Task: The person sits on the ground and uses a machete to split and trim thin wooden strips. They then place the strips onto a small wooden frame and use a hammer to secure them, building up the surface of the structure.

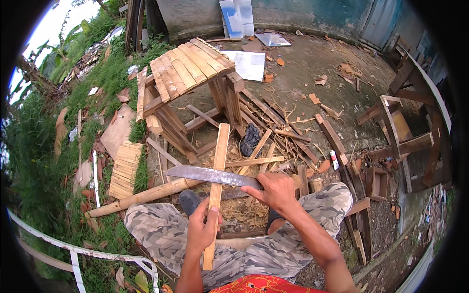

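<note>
In my left hand [203,224] is a flat, pale bamboo slat [221,154], held upright near its lower half with the fingers wrapped round it. My right hand [277,190] grips a large knife [207,175], a machete with a broad, dull grey blade; its handle is mostly hidden in the fist. The blade points left and lies across the slat, above my left hand; I cannot tell how firmly it touches. Beyond the knife stands a small wooden frame [166,128] topped with a sloping row of bamboo slats [188,66].
A thick bamboo pole [141,198] lies at left, beside a panel of joined slats [126,170]. Loose sticks and shavings surround a dark bundle [250,139]. Broken wooden furniture [408,132] and a small box [376,183] stand at right. A white metal rail [73,251] crosses the lower left.
</note>
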